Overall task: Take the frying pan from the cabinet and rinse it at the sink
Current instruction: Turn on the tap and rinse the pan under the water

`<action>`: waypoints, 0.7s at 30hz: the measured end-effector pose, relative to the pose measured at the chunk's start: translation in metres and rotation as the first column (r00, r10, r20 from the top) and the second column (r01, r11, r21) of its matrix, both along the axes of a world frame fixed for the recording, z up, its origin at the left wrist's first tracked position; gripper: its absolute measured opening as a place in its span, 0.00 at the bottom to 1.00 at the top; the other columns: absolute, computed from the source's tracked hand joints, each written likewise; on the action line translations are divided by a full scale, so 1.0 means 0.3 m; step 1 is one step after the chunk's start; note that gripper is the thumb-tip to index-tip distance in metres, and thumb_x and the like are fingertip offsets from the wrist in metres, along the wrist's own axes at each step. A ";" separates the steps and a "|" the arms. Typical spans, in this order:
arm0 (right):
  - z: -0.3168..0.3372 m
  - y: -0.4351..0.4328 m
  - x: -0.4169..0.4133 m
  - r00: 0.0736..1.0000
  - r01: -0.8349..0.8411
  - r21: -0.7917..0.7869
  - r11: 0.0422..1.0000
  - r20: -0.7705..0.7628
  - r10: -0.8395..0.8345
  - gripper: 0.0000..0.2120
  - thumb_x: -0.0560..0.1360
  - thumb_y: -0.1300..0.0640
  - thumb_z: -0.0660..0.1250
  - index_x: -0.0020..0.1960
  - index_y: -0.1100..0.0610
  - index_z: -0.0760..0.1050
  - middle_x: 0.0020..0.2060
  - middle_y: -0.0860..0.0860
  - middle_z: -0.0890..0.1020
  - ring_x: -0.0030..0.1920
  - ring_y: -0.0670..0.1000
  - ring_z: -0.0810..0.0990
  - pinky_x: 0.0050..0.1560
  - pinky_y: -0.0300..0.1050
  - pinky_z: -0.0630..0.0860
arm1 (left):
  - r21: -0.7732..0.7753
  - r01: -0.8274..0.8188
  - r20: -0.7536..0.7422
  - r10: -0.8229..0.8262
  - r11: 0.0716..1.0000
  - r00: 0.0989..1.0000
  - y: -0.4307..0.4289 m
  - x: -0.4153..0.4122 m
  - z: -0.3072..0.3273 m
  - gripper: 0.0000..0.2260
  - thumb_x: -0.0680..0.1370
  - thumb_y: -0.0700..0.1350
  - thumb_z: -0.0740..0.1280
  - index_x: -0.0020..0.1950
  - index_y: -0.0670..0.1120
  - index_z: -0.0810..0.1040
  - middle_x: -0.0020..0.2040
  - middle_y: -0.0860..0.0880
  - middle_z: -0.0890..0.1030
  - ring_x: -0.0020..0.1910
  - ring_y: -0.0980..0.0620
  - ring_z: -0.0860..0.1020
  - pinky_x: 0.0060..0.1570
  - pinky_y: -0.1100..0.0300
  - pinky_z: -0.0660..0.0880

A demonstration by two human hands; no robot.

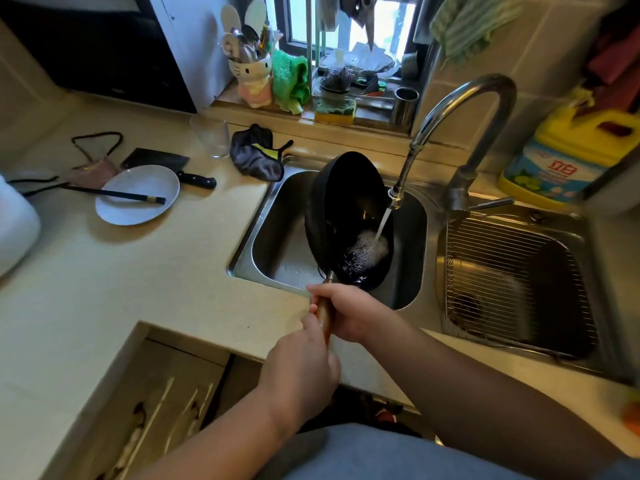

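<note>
Hidden: most of the wooden handle is covered by the two hands, with only a short brown stretch showing between them; the person's forearms are cut off by the lower edge; the open cabinet below the worktop is dim and its contents are hard to make out.
Blurred: the yellow detergent jug, far right of the hands, is smeared, and its label cannot be read in full.
Left hand: curled shut around the near end of the handle, fingers wrapped under it.
Right hand: closed around the handle just ahead of the left hand, nearest the pan, thumb lying across the top.
Frying pan: black, deep-sided, tipped steeply on its side, held just beyond the hands over the left sink basin; its inner face turns toward the right.
Water: a thin stream falls from the faucet's spray head into the lower part of the pan, where it foams white.
Left of the hands: a white plate with black chopsticks across it, and a cleaver behind it.
Right of the hands: a second basin holding a wire rack.
</note>
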State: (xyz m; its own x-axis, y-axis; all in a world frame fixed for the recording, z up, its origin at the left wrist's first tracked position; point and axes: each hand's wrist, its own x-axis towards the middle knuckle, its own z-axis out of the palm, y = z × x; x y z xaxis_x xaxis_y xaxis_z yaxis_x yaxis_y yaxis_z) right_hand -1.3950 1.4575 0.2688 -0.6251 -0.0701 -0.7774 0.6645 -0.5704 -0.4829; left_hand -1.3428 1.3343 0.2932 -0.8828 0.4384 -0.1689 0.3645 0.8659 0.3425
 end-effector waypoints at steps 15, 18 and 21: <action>0.003 0.009 -0.045 0.999 0.047 -0.229 0.972 0.012 -0.045 0.10 0.77 0.65 0.62 0.37 0.58 0.71 0.26 0.49 0.70 0.26 0.46 0.70 0.27 0.40 0.76 | 0.300 -0.854 0.906 0.154 0.425 0.395 0.063 0.002 0.028 0.12 0.76 0.45 0.69 0.56 0.50 0.70 0.41 0.44 0.79 0.29 0.53 0.78 0.26 0.62 0.74; 0.001 0.008 -0.074 0.996 0.079 -0.330 0.941 -0.007 -0.087 0.10 0.78 0.64 0.61 0.38 0.57 0.69 0.26 0.47 0.70 0.22 0.43 0.71 0.25 0.38 0.75 | 0.297 -0.908 0.955 -0.112 0.295 0.276 0.053 -0.026 0.020 0.11 0.76 0.43 0.67 0.57 0.44 0.72 0.33 0.49 0.76 0.26 0.54 0.73 0.24 0.61 0.71; -0.005 0.009 -0.100 0.997 0.074 -0.408 0.910 -0.005 -0.083 0.13 0.78 0.63 0.61 0.35 0.57 0.69 0.24 0.47 0.71 0.21 0.42 0.71 0.23 0.34 0.72 | 0.286 -0.933 0.942 -0.242 0.217 0.232 0.059 -0.055 0.024 0.11 0.76 0.43 0.66 0.58 0.44 0.71 0.31 0.49 0.74 0.22 0.56 0.69 0.20 0.64 0.67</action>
State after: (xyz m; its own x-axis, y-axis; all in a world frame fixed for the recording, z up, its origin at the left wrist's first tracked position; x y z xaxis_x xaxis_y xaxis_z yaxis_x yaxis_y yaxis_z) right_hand -1.4249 1.4600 0.2673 -0.6576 -0.3274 -0.6785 0.6017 -0.7702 -0.2115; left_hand -1.3595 1.3521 0.3005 -0.5678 0.4688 -0.6767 -0.8174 -0.2238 0.5308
